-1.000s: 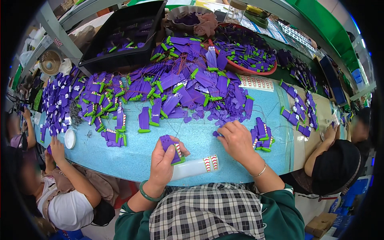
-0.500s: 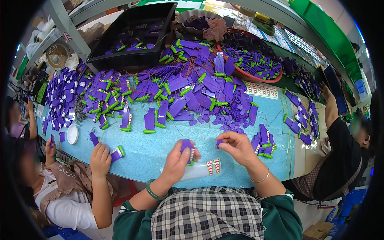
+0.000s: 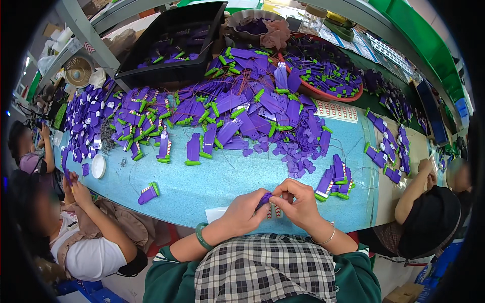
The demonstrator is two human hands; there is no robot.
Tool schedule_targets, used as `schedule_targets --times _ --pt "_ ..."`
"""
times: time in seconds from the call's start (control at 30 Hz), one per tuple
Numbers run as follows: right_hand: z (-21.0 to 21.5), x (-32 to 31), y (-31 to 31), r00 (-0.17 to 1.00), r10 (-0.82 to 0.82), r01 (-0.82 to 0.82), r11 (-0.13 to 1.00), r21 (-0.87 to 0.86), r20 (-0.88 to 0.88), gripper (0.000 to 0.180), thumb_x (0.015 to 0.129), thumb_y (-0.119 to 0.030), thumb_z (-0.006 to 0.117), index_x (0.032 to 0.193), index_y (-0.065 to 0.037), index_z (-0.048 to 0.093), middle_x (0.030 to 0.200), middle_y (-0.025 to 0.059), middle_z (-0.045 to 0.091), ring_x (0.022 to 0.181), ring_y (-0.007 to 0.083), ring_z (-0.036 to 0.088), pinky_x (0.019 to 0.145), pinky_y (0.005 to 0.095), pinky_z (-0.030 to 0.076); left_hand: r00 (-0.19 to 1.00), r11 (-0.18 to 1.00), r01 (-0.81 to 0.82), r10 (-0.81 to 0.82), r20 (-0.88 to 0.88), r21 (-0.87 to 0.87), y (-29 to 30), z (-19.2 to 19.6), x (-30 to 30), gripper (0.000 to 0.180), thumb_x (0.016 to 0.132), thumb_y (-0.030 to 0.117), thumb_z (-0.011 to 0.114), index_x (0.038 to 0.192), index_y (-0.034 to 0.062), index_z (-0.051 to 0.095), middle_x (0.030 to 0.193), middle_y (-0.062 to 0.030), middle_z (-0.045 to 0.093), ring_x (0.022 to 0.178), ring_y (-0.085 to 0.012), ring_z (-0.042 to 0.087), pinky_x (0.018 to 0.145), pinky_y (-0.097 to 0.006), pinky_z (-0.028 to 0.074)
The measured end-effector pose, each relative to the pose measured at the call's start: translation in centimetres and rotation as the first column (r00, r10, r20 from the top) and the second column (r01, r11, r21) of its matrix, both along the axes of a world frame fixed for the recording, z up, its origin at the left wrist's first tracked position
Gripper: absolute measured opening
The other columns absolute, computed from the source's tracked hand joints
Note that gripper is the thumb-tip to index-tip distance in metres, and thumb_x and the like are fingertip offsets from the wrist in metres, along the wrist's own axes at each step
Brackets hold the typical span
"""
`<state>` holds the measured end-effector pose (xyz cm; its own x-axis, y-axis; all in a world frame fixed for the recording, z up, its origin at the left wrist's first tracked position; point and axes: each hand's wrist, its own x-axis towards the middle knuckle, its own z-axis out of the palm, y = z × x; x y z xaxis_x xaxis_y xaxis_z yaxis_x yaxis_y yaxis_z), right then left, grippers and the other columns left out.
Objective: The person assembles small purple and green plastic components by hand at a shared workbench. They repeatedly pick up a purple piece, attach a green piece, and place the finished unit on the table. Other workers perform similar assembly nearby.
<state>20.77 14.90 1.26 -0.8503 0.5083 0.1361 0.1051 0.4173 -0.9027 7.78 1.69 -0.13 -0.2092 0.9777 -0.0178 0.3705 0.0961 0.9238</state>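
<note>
In front of my apron, both hands meet over the near edge of the table. My left hand (image 3: 245,211) is closed around a purple plastic part (image 3: 263,200), mostly hidden by the fingers. My right hand (image 3: 299,203) pinches against the end of that part; the small purple piece seen in its fingertips earlier is now hidden there. Below the hands lies a sticker sheet (image 3: 275,212) with red-and-white chevron strips, partly covered. To the right of my right hand sits a small stack of purple parts with green ends (image 3: 335,178).
A large heap of purple parts (image 3: 230,103) with thin wires spreads across the blue table (image 3: 202,184). Behind it stand a black bin (image 3: 161,76) and a red basin (image 3: 331,95). A white dish (image 3: 99,166) is at left. Co-workers sit on both sides.
My hands came together, bringing the small purple piece to the larger part. The left co-worker's hand drew back from the table, leaving one purple part there. The right co-worker's arm pulled back.
</note>
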Motion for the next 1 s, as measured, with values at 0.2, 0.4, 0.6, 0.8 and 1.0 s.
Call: schedule_targets --times 0.2,0.4,0.6,0.8,1.0 --pt "0.2 -0.2 -0.5 0.996 -0.037 0.046 0.992 0.116 -0.078 0.014 0.077 -0.008 0.073 0.081 -0.002 0.062 0.072 0.0061 0.057 0.057 0.0152 0.055 0.051 0.0276 0.044 0.996 1.000 0.013 -0.011 -0.085 0.018 0.2 -0.8 0.3 0.015 0.093 0.017 0.049 0.094 0.0026 0.052 0.074 -0.0160 0.060 0.071 -0.0371 0.060 0.063 -0.045 0.044" --pt "-1.3 0.5 -0.2 0.999 0.048 -0.044 0.977 -0.207 0.014 0.013 0.083 -0.010 0.069 0.079 -0.002 0.060 0.070 0.0056 0.055 0.053 0.0135 0.052 0.050 0.0266 0.043 0.983 0.991 0.074 -0.053 0.174 -0.115 0.2 -0.2 0.7 0.022 0.096 0.020 0.046 0.090 0.0014 0.055 0.072 -0.0136 0.065 0.066 -0.0287 0.065 0.061 -0.038 0.048" --pt "-2.0 0.9 0.6 0.990 0.054 -0.006 0.937 -0.350 0.129 0.013 0.084 -0.012 0.068 0.081 0.000 0.062 0.072 0.0069 0.061 0.060 0.0109 0.057 0.055 0.0262 0.045 0.881 0.971 0.147 -0.041 0.472 -0.191 0.5 -2.2 1.2 0.024 0.098 0.022 0.048 0.100 0.0000 0.058 0.081 -0.0097 0.066 0.071 -0.0158 0.065 0.065 -0.028 0.051" --pt "1.2 4.8 10.2 0.961 -0.022 0.021 1.000 0.006 0.275 0.014 0.080 -0.012 0.070 0.089 -0.001 0.067 0.080 0.0077 0.067 0.074 0.0154 0.062 0.066 0.0290 0.050 0.844 0.982 -0.120 0.178 -0.506 0.146 3.2 0.5 -4.9 0.032 0.085 0.023 0.065 0.109 0.0041 0.054 0.093 -0.0132 0.062 0.074 -0.0281 0.065 0.063 -0.036 0.052" --pt "1.3 4.7 8.4 0.939 -0.268 0.014 0.654 0.756 0.215 0.027 0.067 -0.019 0.077 0.090 -0.009 0.067 0.093 0.0054 0.058 0.083 0.0250 0.059 0.063 0.0373 0.052 0.392 0.923 -0.384 0.188 -0.900 0.025 6.4 -0.1 -11.0 0.032 0.078 0.013 0.067 0.104 0.0018 0.053 0.092 -0.0148 0.059 0.079 -0.0318 0.064 0.062 -0.041 0.054"
